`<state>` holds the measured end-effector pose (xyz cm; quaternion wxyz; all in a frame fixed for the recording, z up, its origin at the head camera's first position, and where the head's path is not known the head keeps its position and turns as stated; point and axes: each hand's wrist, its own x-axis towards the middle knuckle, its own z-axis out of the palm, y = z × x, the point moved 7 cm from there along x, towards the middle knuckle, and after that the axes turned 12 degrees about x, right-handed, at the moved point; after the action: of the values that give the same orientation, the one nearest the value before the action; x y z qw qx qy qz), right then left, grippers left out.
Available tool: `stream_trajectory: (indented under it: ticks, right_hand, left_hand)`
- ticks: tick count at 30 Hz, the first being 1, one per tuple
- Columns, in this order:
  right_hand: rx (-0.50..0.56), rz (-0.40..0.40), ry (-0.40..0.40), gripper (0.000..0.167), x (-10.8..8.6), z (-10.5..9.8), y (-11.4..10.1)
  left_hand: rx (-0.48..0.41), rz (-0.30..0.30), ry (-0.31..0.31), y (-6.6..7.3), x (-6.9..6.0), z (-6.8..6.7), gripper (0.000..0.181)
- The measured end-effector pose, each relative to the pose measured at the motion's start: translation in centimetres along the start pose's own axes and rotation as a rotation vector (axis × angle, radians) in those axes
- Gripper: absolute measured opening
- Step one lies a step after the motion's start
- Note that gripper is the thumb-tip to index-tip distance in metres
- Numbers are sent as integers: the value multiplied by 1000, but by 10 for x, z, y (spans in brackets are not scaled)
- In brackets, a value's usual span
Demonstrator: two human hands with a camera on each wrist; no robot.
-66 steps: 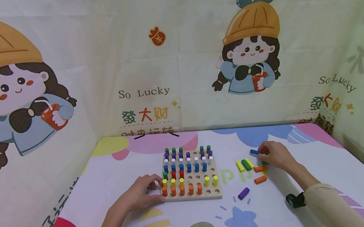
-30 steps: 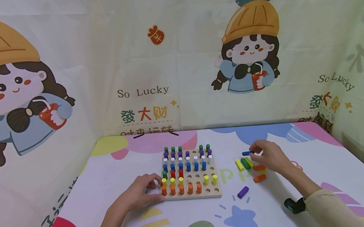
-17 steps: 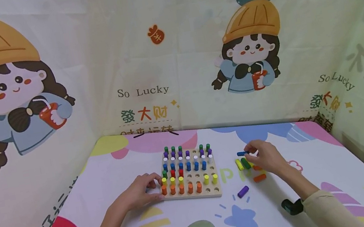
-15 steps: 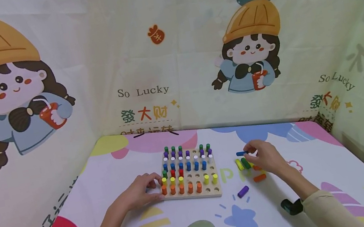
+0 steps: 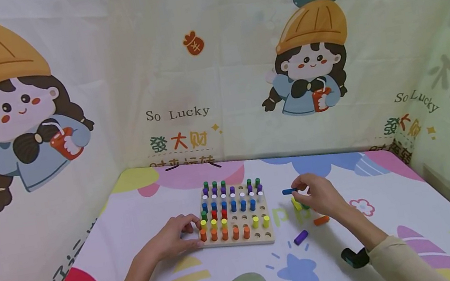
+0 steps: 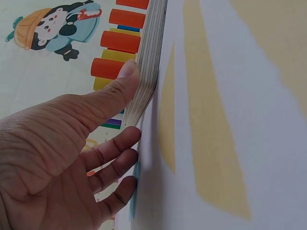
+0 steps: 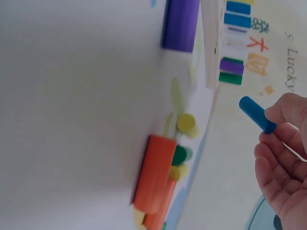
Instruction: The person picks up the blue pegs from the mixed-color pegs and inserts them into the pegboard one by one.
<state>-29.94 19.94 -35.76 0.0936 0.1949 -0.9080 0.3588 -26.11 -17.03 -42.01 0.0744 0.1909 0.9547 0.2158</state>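
In the head view, a wooden pegboard (image 5: 239, 244) stands on the table with rows of coloured pegs. My left hand (image 5: 174, 237) holds the board at its near left corner; the thumb (image 6: 125, 72) lies against the front edge in the left wrist view, and the index finger is hidden there. My right hand (image 5: 318, 194) pinches a blue peg (image 5: 289, 191) between thumb and fingers, above the table right of the board. In the right wrist view the blue peg (image 7: 256, 114) is tilted, clear of the loose pegs.
Right of the board lie a purple peg (image 5: 301, 237), an orange peg (image 5: 321, 220) and a yellow peg (image 5: 296, 203). A second orange peg (image 7: 160, 206) and a green peg (image 7: 179, 155) show in the right wrist view. Printed cloth walls (image 5: 233, 84) enclose the table.
My right hand has moved left toward the pegboard, carrying the blue peg over the loose pegs. My left hand has stayed at the board's corner.
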Motion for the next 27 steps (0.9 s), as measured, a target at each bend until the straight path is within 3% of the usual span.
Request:
stream_trajectory:
  ticks: [15,27]
  right_hand:
    - [32,-77,-21,14,-1,16,-23]
    - [50,-59,-26,16,0,27,-29]
  left_hand:
    - [-5,-9,0,0,0,0,36]
    - [-4,-18,4,-2,1,1,36]
